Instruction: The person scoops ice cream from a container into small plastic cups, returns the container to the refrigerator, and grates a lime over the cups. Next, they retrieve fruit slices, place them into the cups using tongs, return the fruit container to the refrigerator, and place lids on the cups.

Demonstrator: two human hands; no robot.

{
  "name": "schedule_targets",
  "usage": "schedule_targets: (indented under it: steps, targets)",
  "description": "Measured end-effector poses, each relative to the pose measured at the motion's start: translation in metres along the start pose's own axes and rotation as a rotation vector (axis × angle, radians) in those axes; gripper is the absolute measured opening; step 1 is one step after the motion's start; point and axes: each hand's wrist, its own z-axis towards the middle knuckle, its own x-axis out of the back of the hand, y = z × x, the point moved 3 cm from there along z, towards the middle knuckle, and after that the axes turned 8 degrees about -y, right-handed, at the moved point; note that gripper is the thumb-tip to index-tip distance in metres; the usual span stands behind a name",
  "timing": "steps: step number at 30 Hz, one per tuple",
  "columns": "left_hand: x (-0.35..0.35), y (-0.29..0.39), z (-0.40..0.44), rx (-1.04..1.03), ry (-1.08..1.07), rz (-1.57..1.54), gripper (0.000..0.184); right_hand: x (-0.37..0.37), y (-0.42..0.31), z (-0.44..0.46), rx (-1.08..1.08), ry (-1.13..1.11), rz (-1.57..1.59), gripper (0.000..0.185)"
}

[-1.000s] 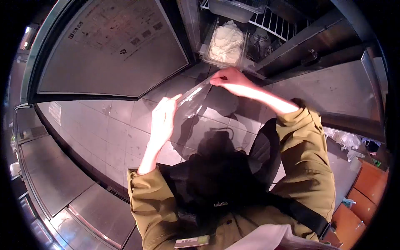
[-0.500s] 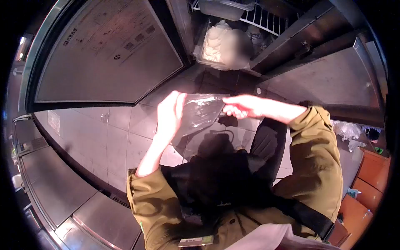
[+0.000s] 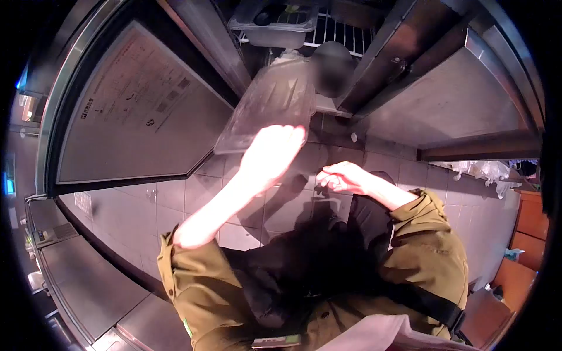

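My left hand [image 3: 272, 153] grips the near edge of a clear plastic lid [image 3: 266, 105]. The lid reaches away from me and overlaps a tub on the low level of an open cabinet, hiding most of it. A bit of the tub's white contents [image 3: 291, 57] shows past the far edge; whether lid and tub touch I cannot tell. My right hand [image 3: 342, 178] hangs apart from the lid, above the floor near my knee, its fingers curled with nothing visible in them.
The cabinet's left door [image 3: 146, 111] and right door [image 3: 445, 93] both stand open. Above the tub, another clear container [image 3: 274, 32] rests on a wire rack [image 3: 342, 36]. Steel counters [image 3: 93, 281] line the left side. Grey floor tiles [image 3: 170, 205] lie below.
The lid has moved forward, away from me and over the tub, in my left hand. My right hand has let go of it and dropped back slightly. The view has shifted.
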Motion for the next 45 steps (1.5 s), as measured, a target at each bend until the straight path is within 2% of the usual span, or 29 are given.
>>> schedule_targets:
  steps: [2, 3, 4, 6, 9, 15, 19, 27, 33, 36, 40, 44, 45]
  targets:
    - [-0.024, -0.001, 0.020, -0.098, 0.217, 0.196, 0.038, 0.008, 0.012, 0.015, 0.080, -0.043, -0.020, 0.025]
    - [-0.051, -0.014, 0.023, -0.076, 0.253, 0.294, 0.045, 0.009, 0.014, 0.020, 0.117, -0.006, -0.092, 0.025]
    - [-0.060, -0.028, 0.034, -0.128, 0.264, 0.306, 0.049, 0.008, 0.016, 0.021, 0.155, 0.030, -0.162, 0.025]
    - [-0.093, -0.056, 0.053, -0.093, 0.235, 0.388, 0.049, 0.012, 0.015, 0.023, 0.233, 0.061, -0.281, 0.024]
    - [-0.126, -0.089, 0.074, -0.028, 0.247, 0.324, 0.049, 0.009, 0.012, 0.014, 0.313, 0.106, -0.378, 0.026]
    - [-0.174, -0.103, 0.079, 0.039, 0.139, 0.307, 0.049, -0.001, 0.009, 0.007, 0.376, 0.105, -0.505, 0.025]
    - [-0.195, -0.096, 0.063, -0.061, 0.119, 0.366, 0.049, -0.005, 0.005, 0.007, 0.386, 0.110, -0.528, 0.024]
    - [-0.215, -0.089, 0.052, 0.022, -0.016, 0.306, 0.057, -0.006, -0.001, 0.013, 0.367, 0.137, -0.471, 0.021]
    - [-0.225, -0.111, 0.047, 0.039, -0.154, 0.445, 0.057, -0.002, -0.002, 0.014, 0.374, 0.171, -0.495, 0.021]
    - [-0.232, -0.134, 0.055, 0.138, -0.125, 0.574, 0.058, -0.007, -0.004, 0.011, 0.376, 0.193, -0.537, 0.022]
    - [-0.238, -0.178, 0.085, 0.356, -0.231, 0.436, 0.062, -0.013, -0.003, 0.007, 0.424, 0.196, -0.640, 0.023]
    - [-0.233, -0.201, 0.099, 0.655, 0.115, 0.212, 0.062, 0.000, 0.005, 0.011, 0.515, 0.251, -0.613, 0.028]
    - [-0.227, -0.191, 0.096, 0.500, 0.276, 0.197, 0.053, 0.002, 0.006, 0.010, 0.526, 0.268, -0.607, 0.029]
